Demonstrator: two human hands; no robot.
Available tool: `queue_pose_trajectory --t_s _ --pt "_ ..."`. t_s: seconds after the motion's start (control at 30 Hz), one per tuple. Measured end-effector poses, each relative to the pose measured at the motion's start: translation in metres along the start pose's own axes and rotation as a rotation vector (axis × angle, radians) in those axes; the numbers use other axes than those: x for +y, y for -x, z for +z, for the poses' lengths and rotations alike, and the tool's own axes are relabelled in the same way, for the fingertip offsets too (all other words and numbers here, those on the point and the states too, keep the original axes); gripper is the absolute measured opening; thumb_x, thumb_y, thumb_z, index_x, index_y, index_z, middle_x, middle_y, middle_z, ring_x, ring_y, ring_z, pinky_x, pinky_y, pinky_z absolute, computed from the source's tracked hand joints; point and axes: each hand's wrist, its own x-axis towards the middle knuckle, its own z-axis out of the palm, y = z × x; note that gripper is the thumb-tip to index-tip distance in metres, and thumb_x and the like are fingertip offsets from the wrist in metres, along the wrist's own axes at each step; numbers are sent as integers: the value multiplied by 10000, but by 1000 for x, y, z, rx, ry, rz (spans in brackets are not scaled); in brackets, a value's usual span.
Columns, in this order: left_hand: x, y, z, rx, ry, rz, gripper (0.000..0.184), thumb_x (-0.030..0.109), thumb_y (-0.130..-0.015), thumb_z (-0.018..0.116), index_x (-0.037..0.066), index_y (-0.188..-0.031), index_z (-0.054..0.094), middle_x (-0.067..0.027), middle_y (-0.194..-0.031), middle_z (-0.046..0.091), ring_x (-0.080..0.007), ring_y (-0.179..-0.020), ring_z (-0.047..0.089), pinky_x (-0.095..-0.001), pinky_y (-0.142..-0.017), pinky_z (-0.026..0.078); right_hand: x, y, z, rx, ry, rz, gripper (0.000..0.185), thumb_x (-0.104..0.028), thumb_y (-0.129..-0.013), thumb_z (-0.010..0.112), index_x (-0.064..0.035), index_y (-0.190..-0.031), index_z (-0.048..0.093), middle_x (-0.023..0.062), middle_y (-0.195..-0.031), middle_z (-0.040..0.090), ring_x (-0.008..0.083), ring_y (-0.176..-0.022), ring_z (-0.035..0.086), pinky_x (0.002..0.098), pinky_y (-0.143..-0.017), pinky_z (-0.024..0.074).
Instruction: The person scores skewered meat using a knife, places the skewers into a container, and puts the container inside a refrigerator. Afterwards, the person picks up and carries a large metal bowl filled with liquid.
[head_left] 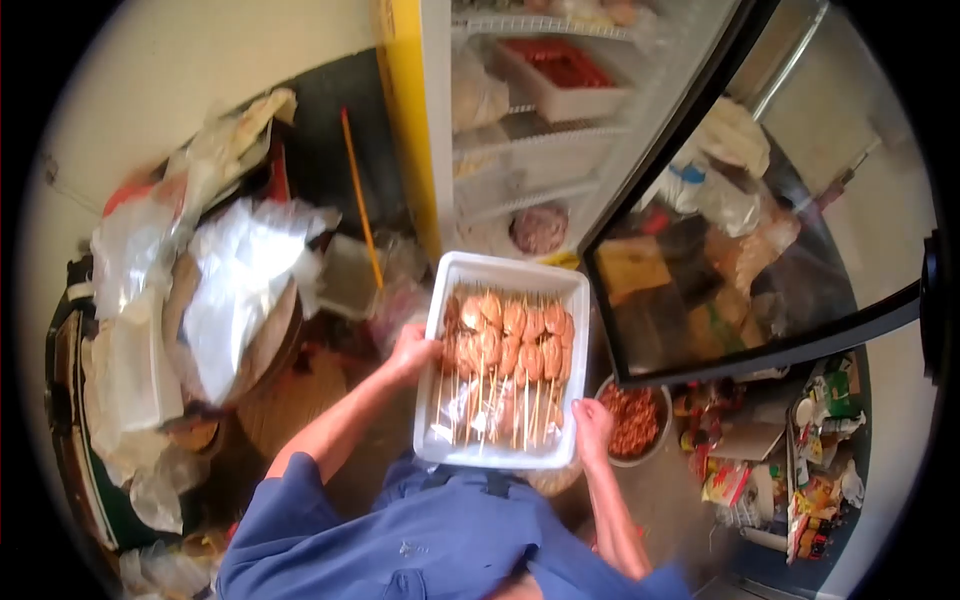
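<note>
Head view: where's the tray, and who has it?

– Held in front of the person's waist, just short of the open fridge. The left hand pinches the rim on the left side, and the right hand pinches it on the right, nearer the body. Neither is spread; the fingers beneath the rim are hidden.

– So what looks done?

– The skewers, I'd judge. Meat is on the sticks, and they lie packed side by side in the tray, meat toward the fridge, bare stick ends toward the person. The fridge door is swung open too.

– And what's left?

– The tray isn't set down anywhere yet, and the door isn't shut. A white tub sits on an upper shelf. Whether the tray is going in or coming out, I can't tell.

– What about the bowl?

– It holds red-brown pieces and stands near the right hand, untouched. Whether it belongs to this work, I can't say.
</note>
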Motion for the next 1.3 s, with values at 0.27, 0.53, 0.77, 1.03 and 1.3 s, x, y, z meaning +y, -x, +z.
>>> queue_pose_trajectory --t_s 0.27,0.53,0.77,1.03,1.3 --pt "170 -65 50 -168 -194 194 186 105 -688 570 -53 -731 656 -94 -656 641 -145 -598 600 -301 -582 483 -139 -80 -43 164 -232 -103 158 -133 -854 620 24 -858 640 43 -788 628 107 -727 545 257 -694 451" --pt "265 -138 85 -75 -169 346 211 138 -711 591 -49 -789 649 -73 -704 623 -165 -637 558 -301 -589 437 -236 -183 -76 213 -199 -250 215 -174 -864 624 35 -814 630 2 -730 582 78 -667 490 249 -610 406" --pt "289 -194 113 36 66 445 138 112 -692 621 -26 -696 623 -39 -619 572 -123 -562 509 -316 -507 384 -301 -263 -85 169 -115 -343 253 -192 -845 618 47 -763 643 29 -667 578 117 -581 496 292 -538 409" --pt "322 -236 141 154 138 512 87 73 -690 630 -5 -666 597 -6 -626 542 -105 -572 491 -309 -500 362 -350 -366 -100 63 -96 -359 272 -187 -824 658 80 -873 639 74 -743 618 142 -630 553 300 -583 455" --pt "334 -293 164 237 387 584 130 26 -694 651 -9 -818 630 -48 -781 627 -154 -667 571 -295 -609 454 -385 -488 -88 -269 -275 -343 193 -100 -809 653 77 -882 636 93 -788 637 179 -675 594 306 -588 489"
